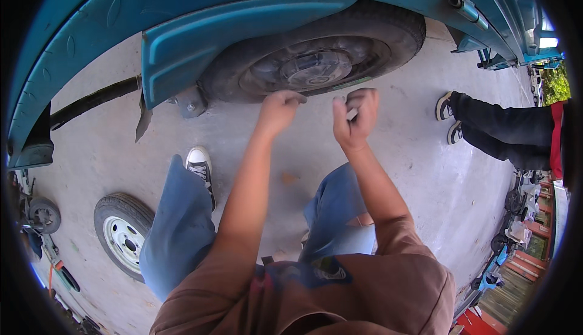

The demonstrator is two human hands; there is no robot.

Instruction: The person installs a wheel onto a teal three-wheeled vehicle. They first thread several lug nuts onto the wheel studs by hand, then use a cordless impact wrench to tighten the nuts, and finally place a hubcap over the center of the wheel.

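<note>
In front of a wheel (316, 68) mounted under a blue vehicle, both my hands are raised close together. My left hand (280, 113) is closed, its darkened fingertips pointing right near the tyre's lower edge. My right hand (357, 119) has its fingers curled in toward the thumb, and a small pale spot shows between them. Motion blurs both hands a little, and whatever they may hold cannot be made out. The tyre is dusty, with a round hub in its middle. A blue mudguard panel (182, 49) covers part of the wheel's left side.
A loose wheel with a white rim (121, 241) lies on the concrete floor (419, 171) at left. On the right stands another person in dark trousers (504, 119). Assorted parts and a small wheel (44, 215) line the left edge. A dark bar (94, 101) runs beneath the vehicle.
</note>
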